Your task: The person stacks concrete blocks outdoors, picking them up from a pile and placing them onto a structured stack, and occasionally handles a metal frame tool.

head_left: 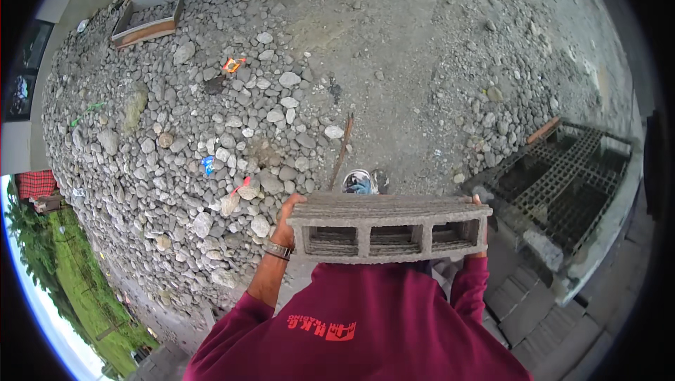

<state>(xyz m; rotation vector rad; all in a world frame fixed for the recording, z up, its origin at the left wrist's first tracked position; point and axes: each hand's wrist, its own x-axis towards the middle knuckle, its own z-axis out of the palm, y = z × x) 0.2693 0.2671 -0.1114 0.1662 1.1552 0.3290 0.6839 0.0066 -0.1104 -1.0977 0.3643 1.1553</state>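
Stone spread: loose grey stones run from nine o'clock to eleven of the held block, their far edge lost in the dark rim.
Bare ground: pale dirt opens at twelve o'clock.
Shirt: a maroon shirt fills six o'clock, cut off by the lower edge; it hides the lap and most of the legs.
Latticed structure: a dark grid sits between two and three o'clock; I can't make out how deep its shadowed cells go.
Grass: a green strip shows near nine o'clock, bent and cropped by the rim.
Held block: a grey hollow block with three openings lies across the front of the shirt; its underside is out of sight.
Box: a shallow box stands between ten and eleven o'clock, grey material inside.
Left hand: closed about the block's nine o'clock end, this hand has its fingertips hidden; a band circles the wrist.
Right hand: holding the three o'clock end, this hand is mostly behind the block, only fingertips showing.
Shoe: a shoe peeks out at eleven o'clock, partly covered.
Wrapper: a small blue scrap lies between nine and ten o'clock, too small to tell more.
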